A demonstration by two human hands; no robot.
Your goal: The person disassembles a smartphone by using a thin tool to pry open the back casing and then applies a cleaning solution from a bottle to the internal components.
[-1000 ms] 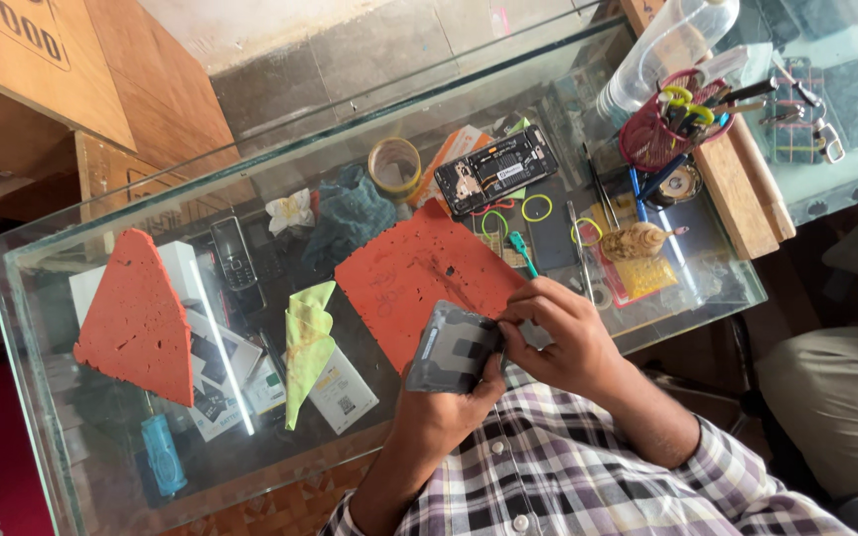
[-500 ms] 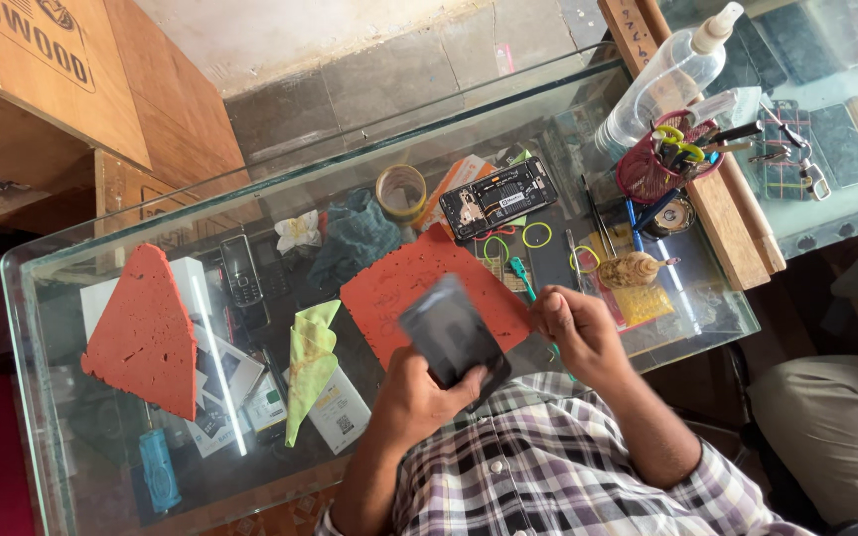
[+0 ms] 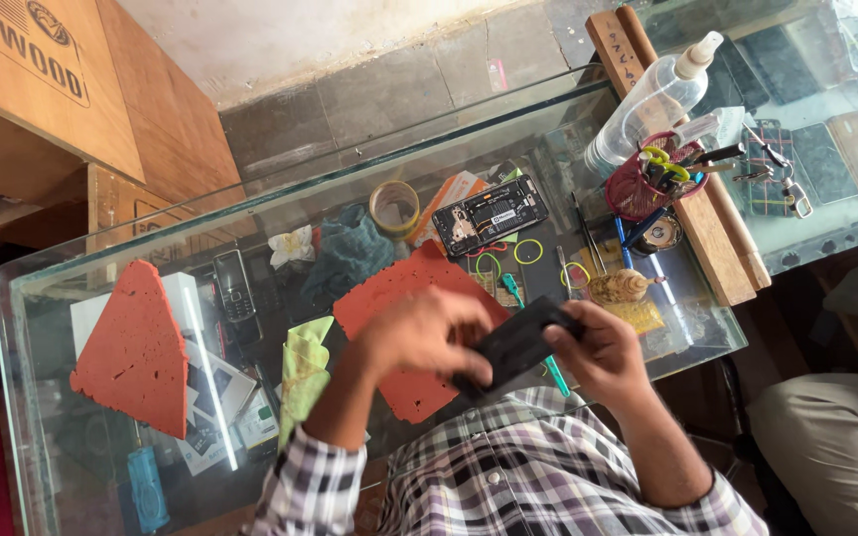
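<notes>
Both my hands hold a dark phone edge-up above the glass counter. My left hand covers its left end, fingers curled over it. My right hand grips its right end. Under the hands lies a red rubber mat with a teal-handled tool poking out beside the phone. An opened phone with its board showing lies further back on the counter.
On the counter: a second red mat at the left, a green cloth, tape roll, small brush, red basket of tools, spray bottle, wooden strips. Wooden boxes stand beyond. Another person's knee is at the right.
The phone went from lying flat in my left hand to being held edge-up between both hands. My left hand has moved over its left end.
</notes>
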